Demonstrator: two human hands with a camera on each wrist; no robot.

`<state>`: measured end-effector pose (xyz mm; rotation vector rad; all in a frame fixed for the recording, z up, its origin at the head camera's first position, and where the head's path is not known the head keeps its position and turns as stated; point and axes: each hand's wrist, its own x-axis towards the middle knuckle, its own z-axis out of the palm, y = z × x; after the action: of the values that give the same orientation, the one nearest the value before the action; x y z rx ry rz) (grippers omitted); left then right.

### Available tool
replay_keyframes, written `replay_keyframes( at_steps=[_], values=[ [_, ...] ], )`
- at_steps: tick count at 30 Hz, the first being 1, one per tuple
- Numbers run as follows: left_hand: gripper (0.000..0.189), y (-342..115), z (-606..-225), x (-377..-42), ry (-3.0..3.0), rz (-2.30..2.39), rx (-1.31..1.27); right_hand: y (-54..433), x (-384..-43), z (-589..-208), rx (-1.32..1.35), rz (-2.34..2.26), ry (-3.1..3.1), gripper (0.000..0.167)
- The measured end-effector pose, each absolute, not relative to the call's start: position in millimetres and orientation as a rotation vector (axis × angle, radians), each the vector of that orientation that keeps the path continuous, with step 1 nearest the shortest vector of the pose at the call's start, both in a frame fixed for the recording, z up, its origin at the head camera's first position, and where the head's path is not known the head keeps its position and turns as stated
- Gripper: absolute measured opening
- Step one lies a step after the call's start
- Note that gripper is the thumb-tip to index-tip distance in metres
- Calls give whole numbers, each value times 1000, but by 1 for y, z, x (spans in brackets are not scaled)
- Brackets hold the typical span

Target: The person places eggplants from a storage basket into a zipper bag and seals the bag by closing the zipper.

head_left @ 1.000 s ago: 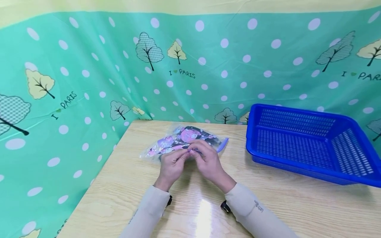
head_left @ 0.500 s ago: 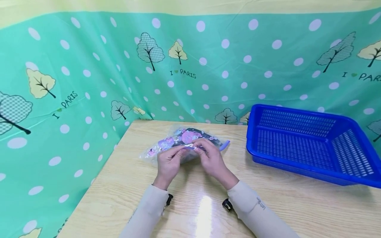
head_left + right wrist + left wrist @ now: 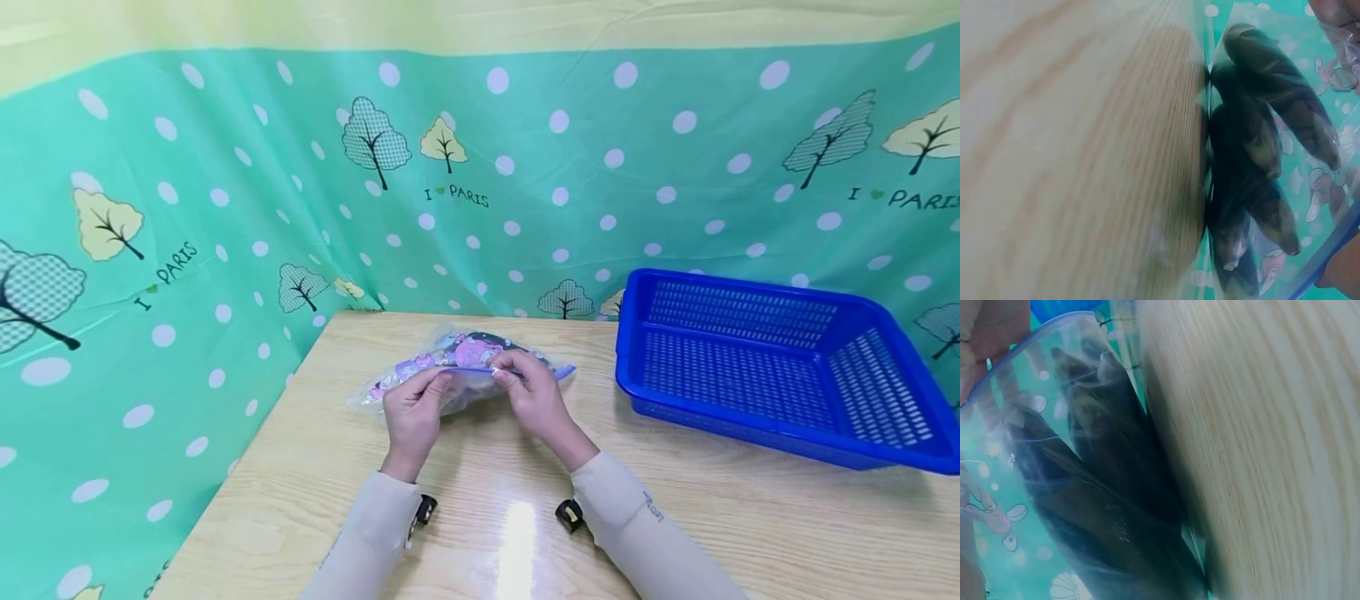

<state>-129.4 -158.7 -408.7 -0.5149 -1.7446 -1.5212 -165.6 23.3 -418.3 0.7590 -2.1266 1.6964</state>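
A clear zip bag [image 3: 472,398] printed with pink and purple cartoon figures lies towards the back of the table. Along its mouth runs a purple seal strip [image 3: 468,371]. My left hand [image 3: 411,408] pinches that strip between thumb and fingers at its left part. Further right along the strip, my right hand [image 3: 538,398] pinches it too. Between the hands the strip stretches nearly straight. Through the plastic, the right wrist view shows several dark, long pieces [image 3: 1288,94] with tapered, brownish tips. They also fill the bag in the left wrist view, their dark bodies [image 3: 1110,519] lying side by side.
A blue perforated plastic basket [image 3: 738,433] stands on the right of the wooden table [image 3: 300,500]. Behind and to the left hangs a green dotted curtain [image 3: 225,150] with printed trees. A black band [image 3: 570,515] shows beneath the right sleeve.
Both hands were close together at the bag's mouth. My left hand has slid left along the strip, widening the gap and baring more of the strip. The head view has tilted up slightly.
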Motion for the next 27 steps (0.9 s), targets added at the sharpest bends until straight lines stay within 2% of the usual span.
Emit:
replay_keyframes(
  at_steps=[23,27],
  values=[
    [6,-168,-398,-130,-1630,-1587,-357,31,-191,-421,756,1767,-2099,4],
    [9,-168,-396,-131,-1619,-1613,-343,33,-190,-422,829,1703,-2153,19]
  ],
)
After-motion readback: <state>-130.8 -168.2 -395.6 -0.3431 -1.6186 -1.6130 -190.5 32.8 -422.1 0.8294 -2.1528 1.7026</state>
